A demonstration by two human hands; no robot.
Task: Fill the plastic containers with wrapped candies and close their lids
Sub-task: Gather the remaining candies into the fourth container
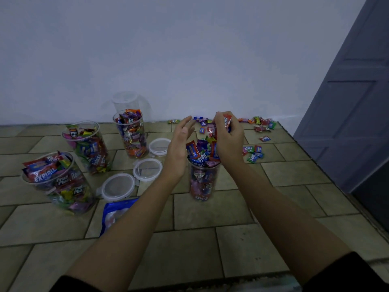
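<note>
While the right hand (228, 140) clutches wrapped candies (227, 121) over the heaped container (203, 182) on the worktop (231, 207), left hand (179, 148) hovers alongside, fingers (188, 123) slack. Overfilling likely spills candies; a lid (147, 170) won't seat.

So the person's right hand (229, 142) grips a few wrapped candies (227, 121), red wrappers mostly, right over the open plastic container (203, 182), which is heaped past its rim. The left hand (179, 148) sits just beside that container with its fingers loose and straight, holding nothing. Over on the left of the tiled floor (273, 207) stand three more full containers (88, 148), all lidless, with an empty one (126, 100) behind them at the wall edge. Three clear lids (147, 169) lie flat between the two groups, and a blue bag (113, 213) sits near them. Loose candies (261, 123) are scattered along the far edge by the wall.
</note>
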